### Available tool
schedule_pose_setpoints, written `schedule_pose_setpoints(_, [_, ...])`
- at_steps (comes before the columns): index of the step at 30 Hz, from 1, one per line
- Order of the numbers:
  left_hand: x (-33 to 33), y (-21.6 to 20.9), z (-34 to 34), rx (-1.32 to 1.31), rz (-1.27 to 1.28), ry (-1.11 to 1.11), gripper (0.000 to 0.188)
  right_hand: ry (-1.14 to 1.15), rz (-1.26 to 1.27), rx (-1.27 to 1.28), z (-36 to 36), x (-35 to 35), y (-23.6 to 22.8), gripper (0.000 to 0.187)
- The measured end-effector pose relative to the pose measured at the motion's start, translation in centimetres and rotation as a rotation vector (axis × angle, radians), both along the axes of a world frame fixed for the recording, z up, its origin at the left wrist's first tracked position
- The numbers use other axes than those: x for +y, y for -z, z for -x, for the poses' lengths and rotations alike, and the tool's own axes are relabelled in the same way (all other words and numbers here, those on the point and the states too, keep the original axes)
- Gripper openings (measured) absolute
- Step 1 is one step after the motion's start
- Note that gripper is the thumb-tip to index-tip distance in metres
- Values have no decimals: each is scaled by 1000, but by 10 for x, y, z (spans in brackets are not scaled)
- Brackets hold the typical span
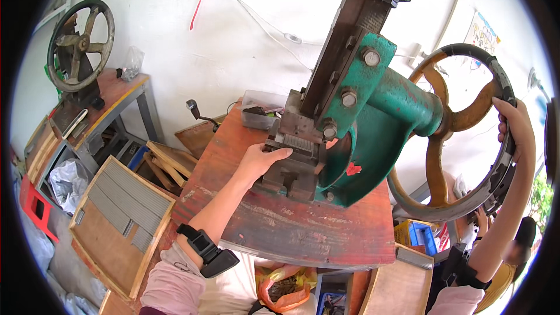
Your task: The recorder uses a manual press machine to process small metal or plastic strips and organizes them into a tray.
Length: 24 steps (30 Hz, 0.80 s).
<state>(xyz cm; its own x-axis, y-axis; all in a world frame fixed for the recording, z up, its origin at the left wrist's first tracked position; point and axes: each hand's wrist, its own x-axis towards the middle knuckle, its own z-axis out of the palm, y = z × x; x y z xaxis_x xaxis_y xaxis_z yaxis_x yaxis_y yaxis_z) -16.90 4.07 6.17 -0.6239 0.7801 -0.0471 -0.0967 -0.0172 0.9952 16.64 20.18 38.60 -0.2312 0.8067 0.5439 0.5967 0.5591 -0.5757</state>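
A green hand press (402,96) with a dark steel ram stands on a worn reddish-brown bench (251,221). My left hand (259,160) is at its die, the thumb along the front edge and the fingers curled behind. It holds the end of a small grey ridged metal strip (298,142), which lies in the die under the ram; my fingertips are partly hidden. My right hand (513,122) is closed around the rim of the press's large handwheel (440,134), at its right side. The wheel has brown spokes and dark wrapping on part of the rim.
At left, a wooden tray (96,245) carries rows of grey metal strips. Another tray (402,280) stands at lower right. A clear plastic box (256,118) sits behind the die. An orange bag (280,291) hangs below the bench edge. Another person (516,251) is at far right.
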Motion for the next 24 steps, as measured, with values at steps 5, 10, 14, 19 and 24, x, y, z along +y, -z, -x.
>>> schedule_pose_setpoints(5, [0, 6, 7, 38, 67, 30, 56, 32, 22, -91, 6, 10, -12, 29])
schedule_pose_setpoints(10, [-1, 4, -4, 570, 221, -389, 72, 99, -64, -85, 10, 19, -20, 30])
schedule_pose_setpoints(14, [-4, -1, -10, 1026, 268, -367, 70, 129, -60, -98, 11, 23, -24, 33])
schedule_pose_setpoints(19, [0, -5, -9, 1025, 384, -186, 59, 116, -4, -106, 12, 23, -24, 35])
schedule_pose_setpoints(24, [1, -11, -4, 1013, 391, -144, 55, -81, 230, -30, 15, 2, -37, 28])
